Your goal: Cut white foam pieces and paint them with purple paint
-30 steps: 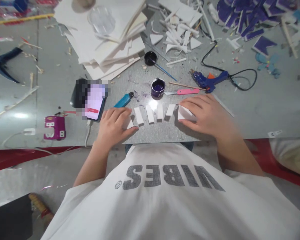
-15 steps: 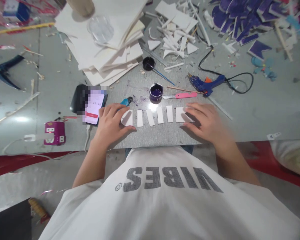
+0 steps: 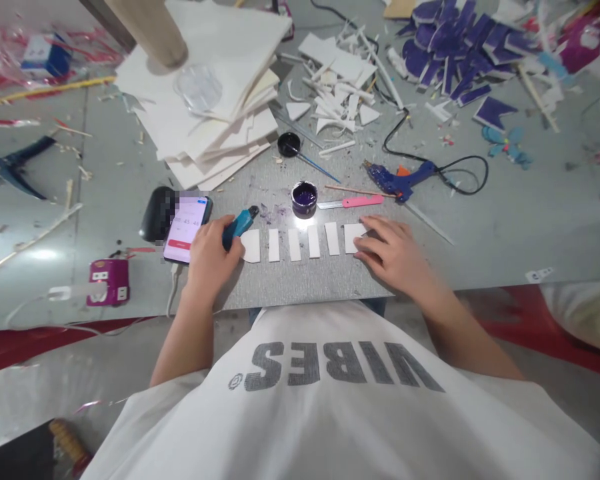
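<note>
Along the desk's [image 3: 505, 220] near edge, narrow white foam strips [image 3: 294, 245] lie in a parallel row. The left hand [image 3: 207, 257] grips a blue cutter [image 3: 240, 224], and the right hand [image 3: 393, 257] rests open-fingered on the rightmost strip.

We see six white foam strips [image 3: 313, 241] lying flat in a row on the grey counter [image 3: 305, 283], side by side with narrow gaps. The leftmost piece [image 3: 251, 245] is wider, with one rounded corner. The rightmost piece [image 3: 353, 238] lies partly under the fingertips of our right hand [image 3: 393, 257]. Our left hand [image 3: 207, 257] wraps the blue cutter [image 3: 239, 223], which is tilted with its dark tip pointing away, just beside the leftmost piece.
</note>
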Available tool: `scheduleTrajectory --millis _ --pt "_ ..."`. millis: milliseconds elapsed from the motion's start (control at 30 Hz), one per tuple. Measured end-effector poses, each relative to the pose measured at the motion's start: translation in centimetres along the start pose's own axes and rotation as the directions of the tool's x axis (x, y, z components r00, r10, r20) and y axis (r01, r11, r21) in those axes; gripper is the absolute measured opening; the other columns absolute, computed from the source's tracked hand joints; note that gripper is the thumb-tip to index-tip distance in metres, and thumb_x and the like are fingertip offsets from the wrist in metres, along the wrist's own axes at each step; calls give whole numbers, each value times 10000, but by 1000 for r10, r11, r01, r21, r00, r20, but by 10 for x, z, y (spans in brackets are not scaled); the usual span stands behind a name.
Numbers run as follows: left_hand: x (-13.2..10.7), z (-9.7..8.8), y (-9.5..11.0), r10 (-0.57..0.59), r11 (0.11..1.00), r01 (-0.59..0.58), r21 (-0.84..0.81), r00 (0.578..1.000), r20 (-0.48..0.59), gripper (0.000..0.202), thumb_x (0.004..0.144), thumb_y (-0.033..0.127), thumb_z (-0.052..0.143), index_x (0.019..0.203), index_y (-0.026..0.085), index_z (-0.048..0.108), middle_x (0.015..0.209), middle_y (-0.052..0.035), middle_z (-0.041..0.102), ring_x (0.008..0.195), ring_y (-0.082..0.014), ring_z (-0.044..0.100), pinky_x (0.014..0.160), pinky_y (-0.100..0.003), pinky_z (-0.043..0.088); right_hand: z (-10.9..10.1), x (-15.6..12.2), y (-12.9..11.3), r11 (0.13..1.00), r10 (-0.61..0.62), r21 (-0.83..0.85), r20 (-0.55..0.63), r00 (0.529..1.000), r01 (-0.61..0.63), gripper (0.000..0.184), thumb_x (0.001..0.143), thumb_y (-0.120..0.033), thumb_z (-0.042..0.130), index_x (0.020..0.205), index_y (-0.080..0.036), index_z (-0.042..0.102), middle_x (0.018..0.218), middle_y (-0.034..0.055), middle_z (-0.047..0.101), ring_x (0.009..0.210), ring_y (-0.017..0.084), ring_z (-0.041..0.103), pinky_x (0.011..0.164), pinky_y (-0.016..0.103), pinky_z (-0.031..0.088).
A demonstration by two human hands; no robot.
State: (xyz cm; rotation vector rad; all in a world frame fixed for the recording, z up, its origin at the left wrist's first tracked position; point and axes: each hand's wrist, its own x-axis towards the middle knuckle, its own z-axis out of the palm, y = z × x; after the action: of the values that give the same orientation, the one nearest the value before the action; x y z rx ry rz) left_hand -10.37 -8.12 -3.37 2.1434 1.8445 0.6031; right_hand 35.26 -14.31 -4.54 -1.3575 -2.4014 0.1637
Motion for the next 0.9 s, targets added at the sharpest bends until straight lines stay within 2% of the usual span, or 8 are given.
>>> scheduleTrajectory --millis 133,200,300,433,567,700,900 --pt "-14 3 6 -64 998 62 -15 980 -189 409 1036 315 751 1445 307 735 1303 -103 886 1173 -350 858 1080 -583 704 1 4 2 1000 -11 -19 19 1000 11 192 1241 -337 714 1285 -284 893 1614 163 856 1440 384 801 1181 588 551" --pt "-24 6 13 -89 996 81 -45 966 -244 403 1035 313 760 1436 312 720 1260 -86 878 1100 -320 855 1018 -545 713 2 7 0 999 -30 -25 13 999 31 174 1238 -357 731 1266 -285 887 1600 151 865 1413 375 802 1185 576 525" --pt "-37 15 26 -72 997 64 -44 969 -235 355 1044 307 745 1397 307 709 1216 -80 865 1066 -316 839 994 -533 708 4 10 -2 999 -51 -13 -2 999 51 192 1245 -403 724 1248 -282 872 1583 139 871 1388 371 801 1194 569 505" --pt "-48 29 43 -65 998 61 -27 976 -209 324 1074 252 701 1396 288 707 1214 -111 828 1158 -360 819 1036 -571 694 7 14 -3 998 -59 5 -11 998 59 249 1266 -451 670 1252 -269 840 1557 157 863 1384 381 787 1164 560 526" --pt "-51 38 54 -35 999 32 -16 982 -185 358 1082 268 725 1440 277 721 1315 -167 810 1207 -404 777 1064 -619 675 7 15 0 998 -64 7 25 998 64 234 1252 -442 673 1266 -272 833 1549 166 852 1376 396 773 1143 574 547" --pt "-46 43 55 -9 1000 9 1 985 -170 411 1086 311 753 1494 272 715 1449 -194 811 1297 -443 752 1148 -677 645 5 15 8 996 -93 18 40 995 92 227 1231 -431 687 1292 -275 841 1551 171 858 1373 410 778 1141 596 574" --pt "-41 42 42 -25 1000 25 -5 981 -194 397 1079 239 722 1473 288 726 1396 -172 846 1286 -434 760 1172 -691 649 1 17 18 991 -131 -2 32 991 131 296 1223 -515 724 1303 -262 855 1504 176 893 1331 406 811 1128 586 597"
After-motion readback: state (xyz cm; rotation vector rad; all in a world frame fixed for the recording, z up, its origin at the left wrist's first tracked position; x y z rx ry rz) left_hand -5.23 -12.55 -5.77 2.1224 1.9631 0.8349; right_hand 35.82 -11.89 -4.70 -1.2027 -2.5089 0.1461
